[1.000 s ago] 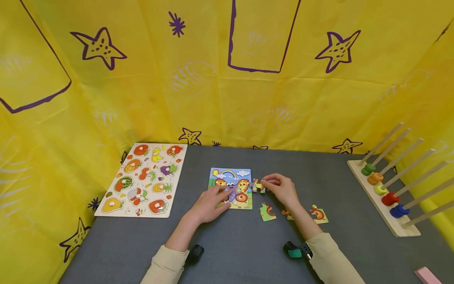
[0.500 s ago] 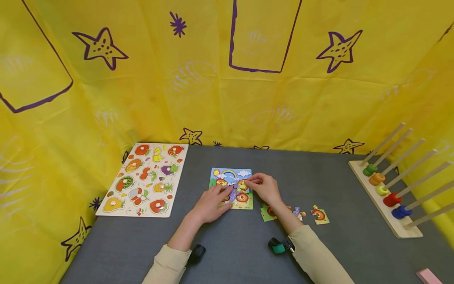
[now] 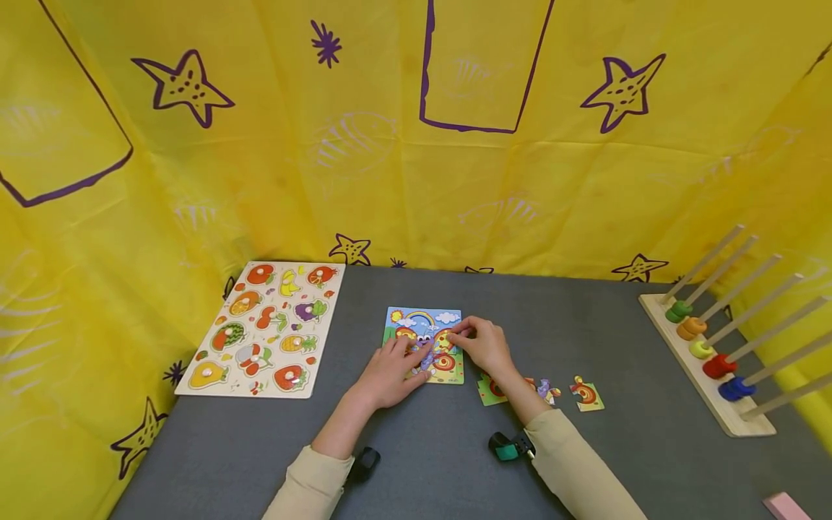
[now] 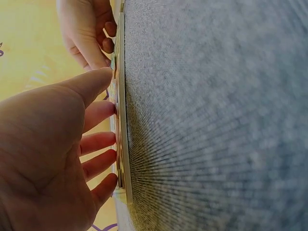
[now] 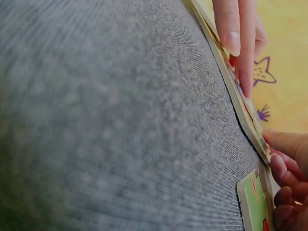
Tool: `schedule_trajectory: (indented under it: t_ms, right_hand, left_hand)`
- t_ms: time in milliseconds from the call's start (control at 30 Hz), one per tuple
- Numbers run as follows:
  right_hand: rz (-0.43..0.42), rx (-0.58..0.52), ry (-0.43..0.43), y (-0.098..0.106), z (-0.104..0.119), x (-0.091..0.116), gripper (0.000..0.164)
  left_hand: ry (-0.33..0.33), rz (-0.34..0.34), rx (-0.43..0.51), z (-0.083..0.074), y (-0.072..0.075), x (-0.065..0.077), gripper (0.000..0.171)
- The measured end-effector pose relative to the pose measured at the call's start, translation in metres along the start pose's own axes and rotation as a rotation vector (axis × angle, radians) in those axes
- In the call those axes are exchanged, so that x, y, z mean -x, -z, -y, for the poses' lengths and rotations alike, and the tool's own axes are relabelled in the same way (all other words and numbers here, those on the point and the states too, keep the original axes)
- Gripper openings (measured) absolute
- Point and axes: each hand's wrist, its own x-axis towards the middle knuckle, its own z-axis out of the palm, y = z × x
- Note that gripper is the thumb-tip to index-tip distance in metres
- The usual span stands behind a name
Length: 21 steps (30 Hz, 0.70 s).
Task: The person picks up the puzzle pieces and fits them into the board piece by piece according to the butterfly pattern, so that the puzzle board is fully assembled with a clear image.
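Note:
A butterfly puzzle board (image 3: 448,318) lies flat on the dark table. My left hand (image 3: 388,375) rests its fingertips on the board's left and middle part; in the left wrist view these fingers (image 4: 98,159) are spread and only gently bent. At the board's right edge my right hand (image 3: 486,350) pinches a puzzle piece (image 3: 445,344) between thumb and fingers, and the piece lies on or just over the board. Beside my right wrist are loose puzzle pieces: a green and red one (image 3: 489,390), a purple one (image 3: 547,391) and an orange-ringed one (image 3: 587,395). The right forearm partly covers another.
A fruit peg puzzle (image 3: 263,332) stands off to the left. On the right is a wooden peg rack (image 3: 708,368) with coloured rings and tall slanted rods. A pink block (image 3: 783,505) lies at the lower right. A yellow curtain (image 3: 403,180) encloses the table.
My right hand has moved left with the puzzle piece, from beside the board onto its right part. The purple piece has come into sight from behind the forearm. My left hand stays nearly still.

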Motion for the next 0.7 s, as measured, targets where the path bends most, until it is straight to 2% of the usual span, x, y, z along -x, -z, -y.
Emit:
schedule_trajectory:
  t_ms: [333, 500, 700]
  right_hand:
    - [0.017, 0.054, -0.001, 0.0006, 0.0031, -0.0001, 0.018]
    - [0.028, 0.074, 0.051, 0.0003, 0.0013, 0.0002, 0.014]
    - [0.099, 0.039, 0.079, 0.006, -0.0039, 0.0014, 0.017]
  left_hand:
    - [-0.002, -0.001, 0.002, -0.0003, 0.0014, 0.0003, 0.055]
    - [-0.008, -0.009, -0.012, -0.0001, 0.0013, 0.0005, 0.055]
    - [-0.003, 0.007, -0.012, -0.0004, 0.0002, -0.0001, 0.056]
